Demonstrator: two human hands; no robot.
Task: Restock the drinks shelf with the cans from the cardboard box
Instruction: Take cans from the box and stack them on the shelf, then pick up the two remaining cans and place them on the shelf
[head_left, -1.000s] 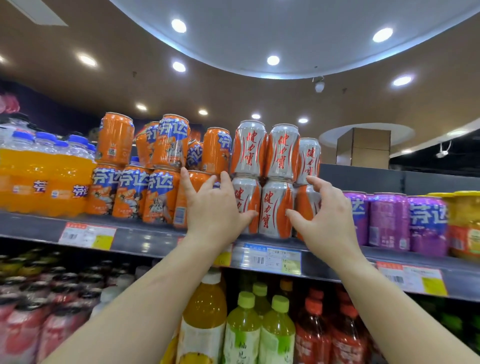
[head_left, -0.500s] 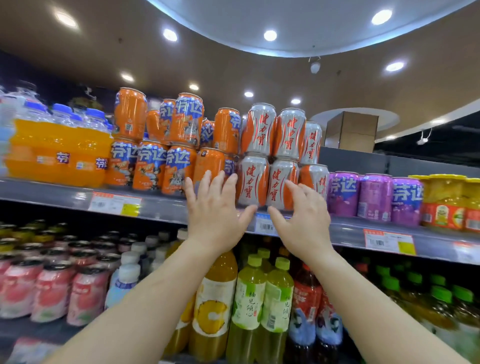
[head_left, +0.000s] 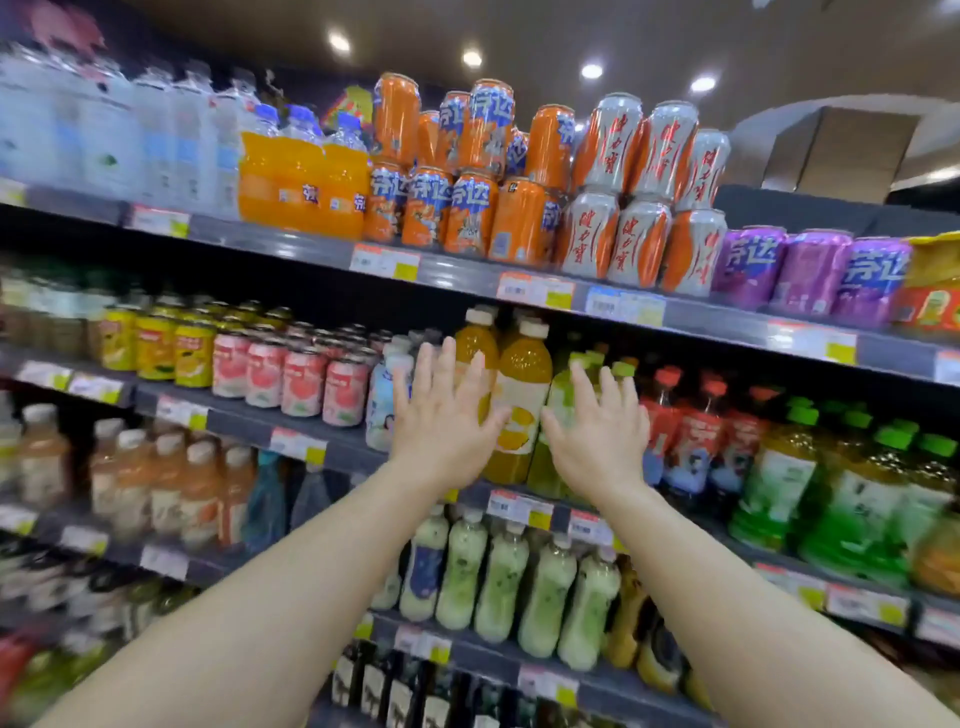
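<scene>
Silver-and-orange cans (head_left: 641, 195) stand stacked two high on the top drinks shelf (head_left: 467, 275), between orange cans (head_left: 462, 171) on the left and purple cans (head_left: 810, 270) on the right. My left hand (head_left: 441, 421) and my right hand (head_left: 597, 431) hang empty with fingers spread, one shelf level below those cans, in front of tall orange juice bottles (head_left: 519, 400). Neither hand touches a can. The cardboard box is out of view.
Lower shelves hold pink and yellow cans (head_left: 260, 364), red-capped and green-capped bottles (head_left: 779, 457), and pale green bottles (head_left: 519, 582). Clear water bottles and orange soda bottles (head_left: 301, 182) fill the top shelf's left part. Price tags line every shelf edge.
Both hands came down and away from the silver-and-orange cans on the top shelf. The view tilted downward, bringing the lower shelves into sight.
</scene>
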